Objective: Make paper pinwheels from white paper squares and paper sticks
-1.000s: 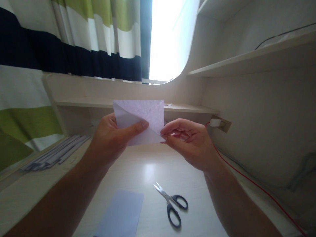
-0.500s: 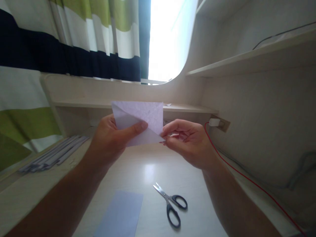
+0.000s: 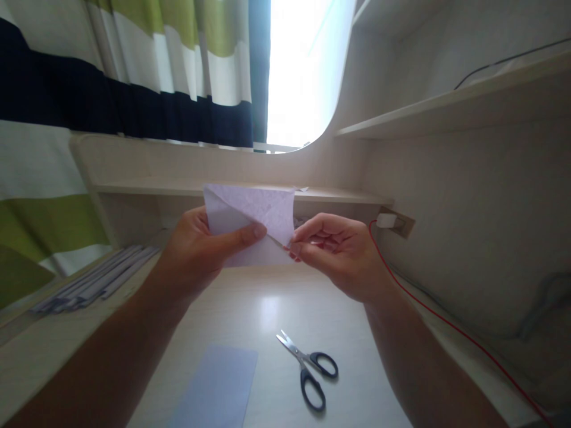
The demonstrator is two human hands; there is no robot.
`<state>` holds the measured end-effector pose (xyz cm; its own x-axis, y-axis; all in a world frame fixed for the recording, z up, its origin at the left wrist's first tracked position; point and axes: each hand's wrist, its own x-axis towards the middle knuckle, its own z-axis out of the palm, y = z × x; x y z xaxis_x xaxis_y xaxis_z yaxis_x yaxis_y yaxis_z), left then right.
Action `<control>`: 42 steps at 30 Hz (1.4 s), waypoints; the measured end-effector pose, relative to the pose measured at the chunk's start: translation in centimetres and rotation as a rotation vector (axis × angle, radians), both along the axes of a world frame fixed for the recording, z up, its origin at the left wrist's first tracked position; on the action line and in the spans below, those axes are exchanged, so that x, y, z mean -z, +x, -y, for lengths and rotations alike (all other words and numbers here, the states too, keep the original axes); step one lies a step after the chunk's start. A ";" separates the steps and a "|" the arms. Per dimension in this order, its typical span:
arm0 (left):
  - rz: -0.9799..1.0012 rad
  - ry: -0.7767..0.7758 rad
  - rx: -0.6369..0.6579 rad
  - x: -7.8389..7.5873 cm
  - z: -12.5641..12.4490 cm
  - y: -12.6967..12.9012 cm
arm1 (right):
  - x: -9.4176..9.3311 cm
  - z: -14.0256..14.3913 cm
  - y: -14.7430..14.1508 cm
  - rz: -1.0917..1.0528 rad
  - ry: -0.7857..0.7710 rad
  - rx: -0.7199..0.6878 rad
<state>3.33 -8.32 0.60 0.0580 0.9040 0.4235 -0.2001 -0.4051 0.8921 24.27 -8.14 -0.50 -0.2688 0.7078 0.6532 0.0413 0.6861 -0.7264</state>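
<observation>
I hold a folded sheet of pale lilac paper (image 3: 263, 211) up in front of me, above the desk. My left hand (image 3: 200, 252) grips its left side, thumb pressed across the diagonal fold. My right hand (image 3: 336, 252) pinches the lower right corner of the paper between thumb and fingertips. The fold line runs from the upper left down to that corner.
Black-handled scissors (image 3: 307, 368) lie on the light wooden desk (image 3: 263, 309), partly open. A flat lilac sheet (image 3: 216, 389) lies near the front edge. Several rolled paper strips (image 3: 96, 285) rest at the left. A red cable (image 3: 428, 309) runs from a wall socket (image 3: 395, 221) along the right.
The paper has sunk slightly and its top edge has tilted a little. Both hands keep their grip; my right fingers have closed tighter on the corner.
</observation>
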 end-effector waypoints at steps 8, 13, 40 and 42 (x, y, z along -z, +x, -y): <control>-0.008 0.000 0.001 0.1 -0.1 -0.1 | 0.2 0.1 -0.1 -0.021 -0.005 0.008; 0.005 0.001 0.009 0.3 -0.2 0.0 | 0.3 0.0 -0.1 -0.034 0.017 0.035; -0.119 0.054 -0.064 2.1 -3.3 -1.2 | 1.6 -2.1 -0.2 0.014 -0.006 0.111; -0.098 0.047 -0.084 2.1 -3.7 -1.5 | 2.2 -1.7 0.5 0.148 -0.069 0.196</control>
<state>1.84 -4.60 -1.52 0.0256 0.8867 0.4616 -0.0766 -0.4587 0.8853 24.74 -6.41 -2.73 -0.2112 0.7973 0.5654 0.2775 0.6036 -0.7475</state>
